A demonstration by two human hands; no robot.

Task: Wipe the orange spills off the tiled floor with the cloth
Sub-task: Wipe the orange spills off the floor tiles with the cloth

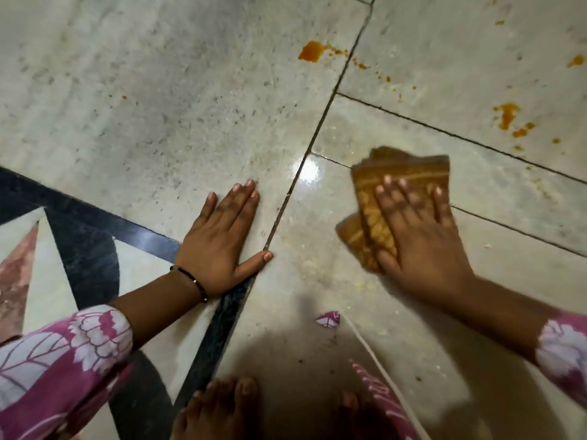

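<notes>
I read my left hand (222, 239) as a prop: it lies flat on the tiled floor (158, 90), fingers straight and together, thumb splayed toward the dark grout line, so that I can lean forward over the work. It holds nothing. A thin beaded band (193, 282) circles that wrist.

My right hand (419, 236) presses down on the cloth (378, 214), fingers spread and straight across it, not curled round it; that grip suits pushing a flat pad over a smooth surface. The cloth is folded into a thick wad of several layers, mustard-brown with a woven paler pattern, soft at the edges (blurred too, so I judge it is mid-stroke). It sits on the tile just right of the grout line, with a bright glare spot (308, 169) just beside it where the polished stone mirrors a lamp.

The tiles are pale, glossy, marbled and speckled grey. The orange spills lie well apart from the cloth, farther out: one blob (313, 51) near the long joint with droplets trailing off it, a second patch (508, 117) to the right, and a small one (575, 61) near the frame edge. They look thick and wet. I judge most of the wiping is yet to do.

Pink floral sleeves (63, 360) and bare toes (222, 398) show near the bottom.
</notes>
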